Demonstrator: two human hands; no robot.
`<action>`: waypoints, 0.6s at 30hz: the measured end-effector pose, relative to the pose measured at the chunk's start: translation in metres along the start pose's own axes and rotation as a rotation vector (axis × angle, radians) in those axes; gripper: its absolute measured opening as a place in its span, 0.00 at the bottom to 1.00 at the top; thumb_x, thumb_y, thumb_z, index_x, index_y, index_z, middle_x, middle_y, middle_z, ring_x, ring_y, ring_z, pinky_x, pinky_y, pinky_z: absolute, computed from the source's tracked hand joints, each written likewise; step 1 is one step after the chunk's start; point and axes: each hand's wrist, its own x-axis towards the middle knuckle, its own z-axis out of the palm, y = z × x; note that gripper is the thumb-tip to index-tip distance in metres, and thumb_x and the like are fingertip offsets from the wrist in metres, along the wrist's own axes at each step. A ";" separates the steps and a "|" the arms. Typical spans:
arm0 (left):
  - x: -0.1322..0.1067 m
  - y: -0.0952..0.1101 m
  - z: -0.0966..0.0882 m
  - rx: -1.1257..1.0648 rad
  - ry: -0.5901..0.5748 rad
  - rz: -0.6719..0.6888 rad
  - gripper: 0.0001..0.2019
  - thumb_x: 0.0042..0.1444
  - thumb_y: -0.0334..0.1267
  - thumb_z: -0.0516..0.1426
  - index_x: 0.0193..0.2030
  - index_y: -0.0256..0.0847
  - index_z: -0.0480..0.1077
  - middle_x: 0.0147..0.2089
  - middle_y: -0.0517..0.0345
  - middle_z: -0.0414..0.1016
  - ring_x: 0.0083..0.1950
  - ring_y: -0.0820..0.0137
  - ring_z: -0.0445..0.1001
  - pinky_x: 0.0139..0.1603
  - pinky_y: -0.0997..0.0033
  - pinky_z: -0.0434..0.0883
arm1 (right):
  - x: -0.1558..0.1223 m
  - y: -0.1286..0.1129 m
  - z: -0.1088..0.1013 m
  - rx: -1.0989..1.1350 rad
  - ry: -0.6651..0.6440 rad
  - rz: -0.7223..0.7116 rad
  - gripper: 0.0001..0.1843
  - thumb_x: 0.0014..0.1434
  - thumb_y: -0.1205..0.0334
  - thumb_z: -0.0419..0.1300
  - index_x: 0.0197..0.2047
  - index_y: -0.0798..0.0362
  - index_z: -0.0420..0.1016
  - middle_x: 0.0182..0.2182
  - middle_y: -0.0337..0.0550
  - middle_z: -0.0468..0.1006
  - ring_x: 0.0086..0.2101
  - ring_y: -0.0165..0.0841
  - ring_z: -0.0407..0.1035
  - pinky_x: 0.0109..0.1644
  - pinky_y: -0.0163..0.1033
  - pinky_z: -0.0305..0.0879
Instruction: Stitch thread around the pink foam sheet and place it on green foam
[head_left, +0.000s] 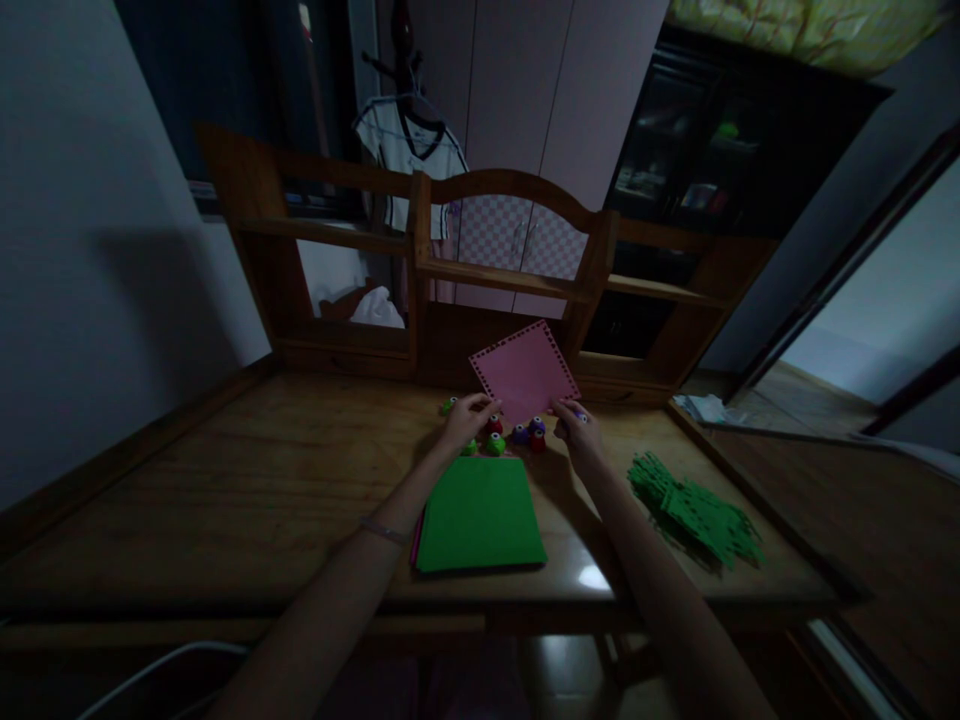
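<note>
A pink sheet of paper (523, 372) is held up and tilted above the desk, with small holes punched along its two upper edges. My left hand (469, 415) pinches its lower left edge. At the lower right corner, my right hand (579, 432) has its fingers closed on the sheet; a small purple and white piece shows by those fingers, perhaps a punch. Below the sheet stand several small craft punches: a green one (496, 444), a red one (538, 440) and a purple one (520, 434) among them. Nearer me lies a stack of green paper (484, 515), with pink edges showing at its left.
Green punched paper (697, 508) lies heaped at the right of the wooden desk (225, 470). A wooden shelf (502, 280) rises along the desk's back. Behind it, a shirt (412, 150) hangs on a coat stand. A white cable (172, 655) curves at the lower left.
</note>
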 end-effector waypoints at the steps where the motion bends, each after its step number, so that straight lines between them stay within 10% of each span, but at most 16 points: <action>1: 0.000 -0.001 0.000 0.007 0.006 0.005 0.16 0.49 0.51 0.58 0.31 0.38 0.74 0.30 0.57 0.76 0.34 0.68 0.73 0.37 0.72 0.68 | 0.000 0.001 0.000 0.001 0.001 0.001 0.19 0.44 0.49 0.66 0.34 0.53 0.74 0.27 0.40 0.76 0.17 0.22 0.53 0.20 0.32 0.50; 18: 0.001 -0.002 -0.002 0.098 0.073 0.036 0.15 0.48 0.49 0.59 0.29 0.38 0.75 0.29 0.56 0.75 0.33 0.69 0.71 0.35 0.73 0.66 | 0.000 0.001 0.003 -0.025 -0.001 0.023 0.19 0.42 0.47 0.66 0.33 0.52 0.74 0.27 0.40 0.77 0.16 0.22 0.55 0.19 0.33 0.50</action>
